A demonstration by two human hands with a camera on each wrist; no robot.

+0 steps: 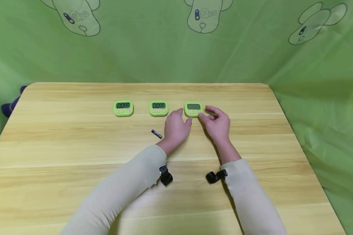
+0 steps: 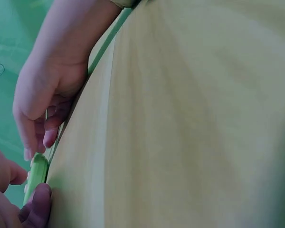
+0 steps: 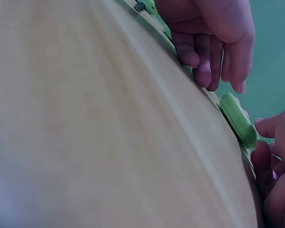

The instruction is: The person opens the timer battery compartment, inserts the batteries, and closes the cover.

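Note:
A green timer with a blank display [image 1: 193,106] lies face up between the two hands. Beside its left edge is my left hand [image 1: 176,128], fingers relaxed and thumb held apart below the timer. My right hand [image 1: 218,125] has its thumb at the timer's lower right corner, while its forefinger curves a little away from the right side. The left wrist view shows the green timer [image 2: 36,176] edge-on by my left fingers. In the right wrist view, my right hand [image 3: 279,159] is at the near end of the timer [image 3: 238,119].
Two more green timers, one at the left [image 1: 123,108] and one in the middle [image 1: 159,108], show digits. A small dark battery [image 1: 157,133] lies left of my left wrist. Green cloth [image 1: 153,58] hangs behind the wooden table [image 1: 61,140].

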